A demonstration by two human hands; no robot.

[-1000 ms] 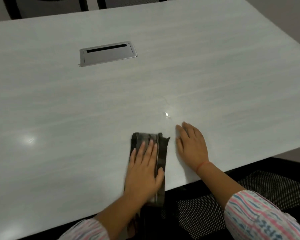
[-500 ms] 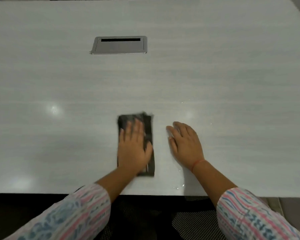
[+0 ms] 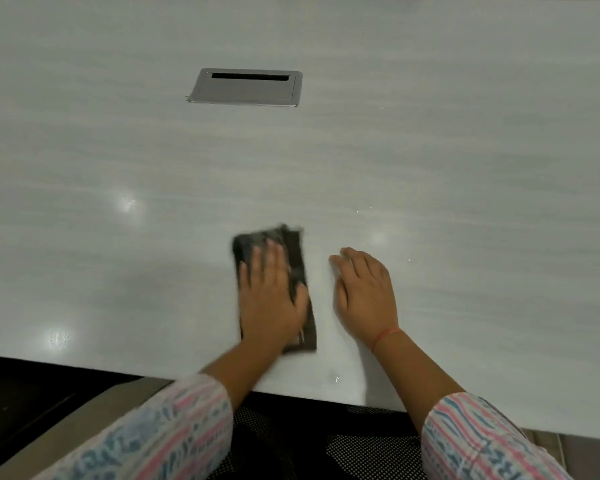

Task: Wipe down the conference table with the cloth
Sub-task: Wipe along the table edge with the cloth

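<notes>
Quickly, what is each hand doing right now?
Left hand: open, flat, pressing on the cloth.
Right hand: open, resting on the table, holding nothing.

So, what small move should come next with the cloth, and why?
Probably push the cloth forward, toward the cable box. The left hand presses flat on it close to the near edge of the table, the right hand rests flat beside it, and most of the table lies beyond the cloth.

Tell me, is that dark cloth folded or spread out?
Folded: the cloth is a narrow strip, with layered edges showing along its right side, under the flat left hand.
</notes>
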